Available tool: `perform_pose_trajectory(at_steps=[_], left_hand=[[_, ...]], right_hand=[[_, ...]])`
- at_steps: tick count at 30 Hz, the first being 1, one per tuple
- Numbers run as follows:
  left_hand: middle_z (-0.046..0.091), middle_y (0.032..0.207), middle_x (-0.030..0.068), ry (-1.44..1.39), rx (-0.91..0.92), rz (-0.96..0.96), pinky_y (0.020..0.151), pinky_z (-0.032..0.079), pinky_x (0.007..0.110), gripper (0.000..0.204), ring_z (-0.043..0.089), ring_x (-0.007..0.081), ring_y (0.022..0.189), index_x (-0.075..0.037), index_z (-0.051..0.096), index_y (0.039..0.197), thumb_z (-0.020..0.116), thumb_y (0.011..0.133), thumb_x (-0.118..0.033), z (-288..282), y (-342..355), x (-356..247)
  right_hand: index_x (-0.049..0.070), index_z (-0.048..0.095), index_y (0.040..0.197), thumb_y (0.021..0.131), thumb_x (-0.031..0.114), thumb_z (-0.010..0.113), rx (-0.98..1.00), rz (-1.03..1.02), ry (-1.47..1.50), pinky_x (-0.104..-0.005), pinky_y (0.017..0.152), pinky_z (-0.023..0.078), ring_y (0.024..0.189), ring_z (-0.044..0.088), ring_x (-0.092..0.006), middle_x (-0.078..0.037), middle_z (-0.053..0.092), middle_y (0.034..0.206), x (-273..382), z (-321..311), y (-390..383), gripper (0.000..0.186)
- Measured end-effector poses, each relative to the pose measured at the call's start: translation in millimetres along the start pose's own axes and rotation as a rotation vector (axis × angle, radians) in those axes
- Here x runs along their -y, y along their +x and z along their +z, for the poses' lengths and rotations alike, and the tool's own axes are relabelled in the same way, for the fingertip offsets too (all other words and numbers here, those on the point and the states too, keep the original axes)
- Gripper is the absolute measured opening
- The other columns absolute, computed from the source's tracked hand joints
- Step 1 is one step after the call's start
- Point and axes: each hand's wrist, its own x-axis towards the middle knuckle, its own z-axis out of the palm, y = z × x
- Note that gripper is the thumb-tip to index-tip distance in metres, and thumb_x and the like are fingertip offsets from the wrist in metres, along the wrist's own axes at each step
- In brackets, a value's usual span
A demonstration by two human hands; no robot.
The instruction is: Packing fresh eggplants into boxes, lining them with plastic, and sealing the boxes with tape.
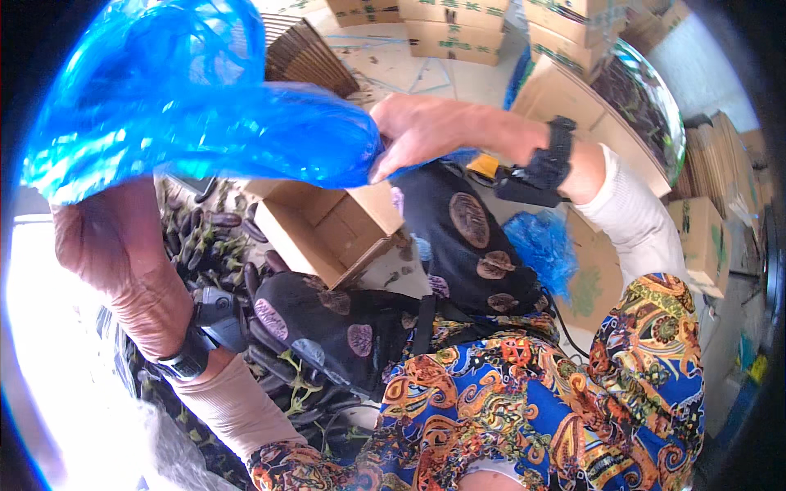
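At far left, well to the left of the open, brown cardboard box point(296, 244), the bare left hand point(123, 245) is raised, with its fingertips hidden behind the thin, translucent blue plastic bag point(205, 131); whether it grips cannot be determined. The bag extends between both hands, spread above and to the left of the box, its lower edge overlapping the box's far side in view. Its left part lies across the left hand's fingers; its gathered right end meets the right hand. Long, dark-purple eggplants with green stems point(223, 219) lie in a heap left of the box and nearer the wearer. Beyond the box, to its upper right, the bare right hand point(413, 131) is closed on the bag, film pinched between thumb and fingers. Right of the box lies a crumpled blue plastic sheet point(540, 250).
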Motion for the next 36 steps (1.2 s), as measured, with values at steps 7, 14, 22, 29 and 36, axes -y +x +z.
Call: perform_pose_trajectory(at_steps=[7, 14, 22, 29, 36], left_hand=[[0.053, 0.127, 0.0205, 0.15, -0.137, 0.095, 0.105, 0.032, 0.046, 0.038, 0.049, 0.0303, 0.118, 0.006, 0.051, 0.122, 0.046, 0.091, -0.015, -2, 8, -66], [0.063, 0.108, 0.0111, 0.266, -0.295, 0.048, 0.088, 0.05, 0.037, 0.031, 0.062, 0.0214, 0.096, -0.002, 0.056, 0.117, 0.06, 0.086, -0.006, 9, -30, 62], [0.064, 0.099, 0.0047, 0.444, -0.148, -0.144, 0.083, 0.048, 0.028, 0.02, 0.06, 0.0126, 0.091, -0.003, 0.061, 0.103, 0.051, 0.087, 0.004, 0, -58, 92], [0.058, 0.097, 0.0107, 1.421, 0.404, 0.062, 0.085, 0.048, 0.037, 0.037, 0.058, 0.0302, 0.095, -0.008, 0.065, 0.092, 0.052, 0.065, 0.013, 30, -72, 134], [0.054, 0.085, 0.0102, 1.475, 0.304, -0.234, 0.075, 0.046, 0.04, 0.022, 0.055, 0.032, 0.087, -0.011, 0.065, 0.091, 0.062, 0.072, -0.001, 16, -119, 154]], right_hand=[[0.002, 0.062, 0.087, 0.078, 0.019, 0.061, -0.271, 0.04, -0.168, -0.0355, 0.062, 0.052, 0.071, 0.063, -0.0241, -0.014, 0.064, 0.08, 37, 36, 109, 0.02], [0.003, 0.063, 0.102, 0.075, 0.022, 0.071, 0.196, -0.298, 0.565, -0.0356, 0.06, 0.047, 0.068, 0.058, -0.0229, -0.01, 0.062, 0.077, -44, 92, 74, 0.034], [0.0, 0.06, 0.113, 0.085, 0.042, 0.065, 0.126, 0.357, 0.694, -0.0365, 0.078, 0.052, 0.088, 0.064, -0.0209, -0.011, 0.066, 0.098, 0, 18, 27, 0.051], [-0.003, 0.059, 0.115, 0.091, 0.026, 0.061, -0.129, 0.112, 1.018, -0.0265, 0.091, 0.047, 0.095, 0.061, -0.0158, -0.009, 0.065, 0.104, 17, 16, 30, 0.038], [0.002, 0.057, 0.118, 0.1, 0.022, 0.043, -0.241, -0.003, 1.241, -0.0311, 0.095, 0.048, 0.109, 0.06, -0.0187, -0.012, 0.061, 0.119, -3, 5, 23, 0.03]])
